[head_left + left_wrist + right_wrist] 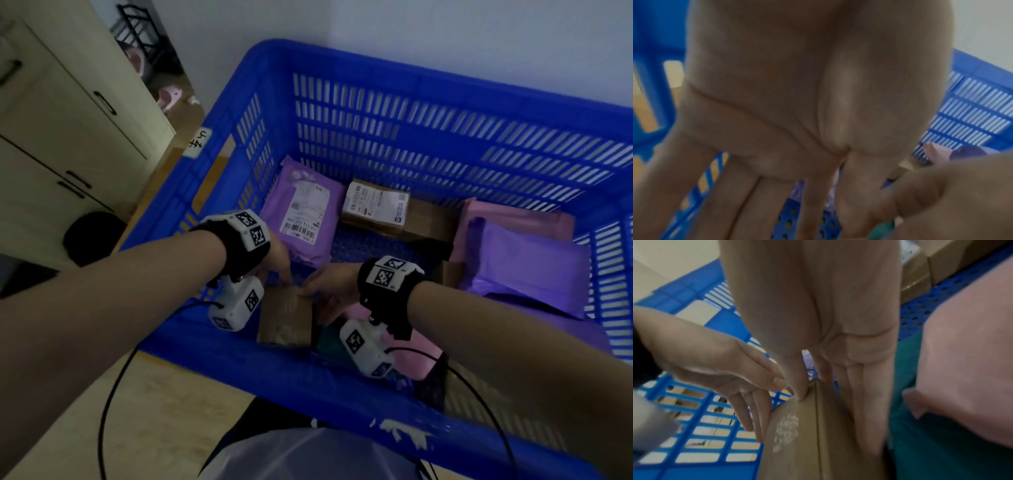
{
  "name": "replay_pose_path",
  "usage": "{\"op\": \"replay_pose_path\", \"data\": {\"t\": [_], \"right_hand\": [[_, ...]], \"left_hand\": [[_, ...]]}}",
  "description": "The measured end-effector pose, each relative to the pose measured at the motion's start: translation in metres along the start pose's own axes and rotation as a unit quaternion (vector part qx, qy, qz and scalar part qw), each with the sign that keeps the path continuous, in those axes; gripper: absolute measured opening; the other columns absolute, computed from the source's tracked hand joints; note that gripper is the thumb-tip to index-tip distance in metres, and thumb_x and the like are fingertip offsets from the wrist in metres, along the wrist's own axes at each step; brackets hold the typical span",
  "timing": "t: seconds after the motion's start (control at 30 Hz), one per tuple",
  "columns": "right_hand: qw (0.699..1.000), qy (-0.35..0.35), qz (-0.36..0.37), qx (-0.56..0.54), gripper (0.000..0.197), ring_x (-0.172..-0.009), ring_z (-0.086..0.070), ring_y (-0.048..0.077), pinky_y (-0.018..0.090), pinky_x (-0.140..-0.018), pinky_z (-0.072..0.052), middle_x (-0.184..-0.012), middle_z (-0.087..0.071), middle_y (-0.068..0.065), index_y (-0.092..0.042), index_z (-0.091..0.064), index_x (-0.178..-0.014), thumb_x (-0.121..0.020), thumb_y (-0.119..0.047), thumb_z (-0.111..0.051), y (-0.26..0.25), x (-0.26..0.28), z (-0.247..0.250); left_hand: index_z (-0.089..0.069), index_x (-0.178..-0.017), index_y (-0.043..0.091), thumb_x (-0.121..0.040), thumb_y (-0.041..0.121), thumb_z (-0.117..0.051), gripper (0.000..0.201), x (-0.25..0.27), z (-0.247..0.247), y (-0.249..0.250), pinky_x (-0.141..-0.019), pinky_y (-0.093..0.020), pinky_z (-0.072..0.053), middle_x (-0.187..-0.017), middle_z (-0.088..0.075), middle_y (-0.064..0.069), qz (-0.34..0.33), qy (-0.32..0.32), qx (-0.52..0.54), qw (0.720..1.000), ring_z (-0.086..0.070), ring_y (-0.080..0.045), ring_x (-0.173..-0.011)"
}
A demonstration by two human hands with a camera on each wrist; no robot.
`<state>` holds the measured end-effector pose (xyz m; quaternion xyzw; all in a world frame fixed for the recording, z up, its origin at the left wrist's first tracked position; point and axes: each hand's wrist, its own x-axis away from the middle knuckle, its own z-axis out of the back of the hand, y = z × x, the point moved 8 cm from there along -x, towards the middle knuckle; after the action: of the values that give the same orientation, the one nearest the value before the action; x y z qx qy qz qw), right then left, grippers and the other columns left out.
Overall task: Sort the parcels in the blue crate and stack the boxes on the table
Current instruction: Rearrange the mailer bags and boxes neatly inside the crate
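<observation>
Both of my hands are down inside the blue crate (301, 383), near its front left corner. A small brown cardboard box (284, 318) (797, 443) lies there. My left hand (277, 263) (777, 162) presses straight fingers (754, 415) against the box's left side. My right hand (329, 291) (833, 418) grips the box's far right edge, thumb on its top face and fingers down its right side. A teal parcel (920, 451) and a pink parcel (972, 369) lie just right of the box.
A purple mailer (301, 212) with a barcode label lies at the crate's back left. Beside it stands a labelled cardboard box (376, 209), and more purple (527, 270) and pink (513, 216) parcels fill the right side. A beige cabinet (68, 120) stands to the left.
</observation>
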<state>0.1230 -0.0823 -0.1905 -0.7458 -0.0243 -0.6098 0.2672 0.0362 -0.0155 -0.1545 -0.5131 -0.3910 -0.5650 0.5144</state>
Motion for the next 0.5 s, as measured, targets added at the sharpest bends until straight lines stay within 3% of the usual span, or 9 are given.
{"op": "replay_pose_path", "data": {"t": [0.07, 0.13, 0.17, 0.23, 0.3, 0.4, 0.43, 0.5], "right_hand": [[0.999, -0.002, 0.017, -0.029, 0.044, -0.111, -0.054, 0.039, 0.044, -0.098, -0.043, -0.118, -0.054, 0.021, -0.002, -0.039, -0.138, -0.098, -0.018, -0.047, -0.002, 0.004, 0.000], [0.998, -0.007, 0.028, -0.064, 0.034, -0.105, -0.056, 0.030, 0.042, -0.104, -0.038, -0.102, -0.056, 0.012, -0.005, -0.044, -0.132, -0.100, -0.016, -0.042, -0.004, 0.013, -0.001], [0.996, -0.016, 0.033, -0.080, 0.028, -0.096, -0.056, 0.026, 0.042, -0.105, -0.037, -0.094, -0.055, 0.009, -0.008, -0.045, -0.127, -0.100, -0.017, -0.041, -0.005, 0.017, -0.001], [0.994, -0.019, 0.048, -0.100, 0.031, -0.097, -0.054, 0.025, 0.041, -0.102, -0.039, -0.089, -0.055, 0.006, -0.009, -0.045, -0.129, -0.100, -0.020, -0.043, -0.006, 0.028, 0.002], [0.992, -0.015, 0.067, -0.108, 0.032, -0.097, -0.056, 0.025, 0.039, -0.095, -0.044, -0.092, -0.057, 0.005, -0.009, -0.049, -0.126, -0.098, -0.025, -0.047, -0.008, 0.037, 0.009], [0.988, 0.001, 0.099, -0.115, 0.036, -0.094, -0.063, 0.020, 0.038, -0.100, -0.047, -0.104, -0.065, 0.006, -0.008, -0.056, -0.118, -0.093, -0.034, -0.055, -0.011, 0.046, 0.020], [0.987, 0.010, 0.107, -0.116, 0.041, -0.097, -0.064, 0.021, 0.040, -0.101, -0.048, -0.109, -0.066, 0.006, -0.008, -0.057, -0.120, -0.090, -0.036, -0.059, -0.013, 0.049, 0.025], [0.982, 0.029, 0.134, -0.127, 0.032, -0.094, -0.065, 0.018, 0.037, -0.092, -0.053, -0.104, -0.067, 0.004, -0.012, -0.062, -0.109, -0.089, -0.038, -0.060, -0.022, 0.062, 0.034]], "left_hand": [[-0.037, -0.141, -0.001, -0.102, 0.028, -0.036, 0.049, -0.004, -0.002, -0.002, -0.085, -0.041, -0.043, -0.134, -0.050, -0.031, -0.016, -0.007, 0.025, 1.000, -0.052, -0.041, -0.119], [-0.037, -0.137, -0.004, -0.102, 0.027, -0.038, 0.047, -0.006, -0.001, -0.003, -0.077, -0.041, -0.049, -0.126, -0.056, -0.033, -0.039, -0.013, 0.072, 0.997, -0.056, -0.043, -0.113], [-0.040, -0.133, -0.003, -0.101, 0.027, -0.040, 0.044, -0.005, 0.001, -0.002, -0.076, -0.042, -0.052, -0.115, -0.062, -0.031, -0.054, -0.008, 0.103, 0.993, -0.059, -0.042, -0.106], [-0.048, -0.119, -0.004, -0.099, 0.024, -0.043, 0.035, 0.000, 0.009, 0.002, -0.085, -0.047, -0.051, -0.081, -0.071, -0.024, -0.094, 0.018, 0.161, 0.982, -0.064, -0.036, -0.083], [-0.054, -0.106, -0.007, -0.098, 0.020, -0.045, 0.030, 0.010, 0.019, 0.008, -0.076, -0.041, -0.055, -0.061, -0.069, -0.016, -0.135, 0.045, 0.197, 0.970, -0.061, -0.029, -0.065], [-0.058, -0.082, -0.006, -0.099, 0.015, -0.043, 0.031, 0.038, 0.036, 0.018, -0.043, -0.022, -0.051, -0.057, -0.062, -0.012, -0.175, 0.096, 0.222, 0.955, -0.059, -0.022, -0.051], [-0.057, -0.076, -0.004, -0.099, 0.014, -0.043, 0.032, 0.048, 0.043, 0.021, -0.040, -0.021, -0.049, -0.056, -0.060, -0.011, -0.187, 0.112, 0.231, 0.948, -0.059, -0.020, -0.047], [-0.059, -0.077, -0.002, -0.098, 0.013, -0.045, 0.029, 0.067, 0.054, 0.032, -0.044, -0.023, -0.051, -0.062, -0.061, -0.012, -0.218, 0.134, 0.238, 0.937, -0.061, -0.022, -0.054]]}}
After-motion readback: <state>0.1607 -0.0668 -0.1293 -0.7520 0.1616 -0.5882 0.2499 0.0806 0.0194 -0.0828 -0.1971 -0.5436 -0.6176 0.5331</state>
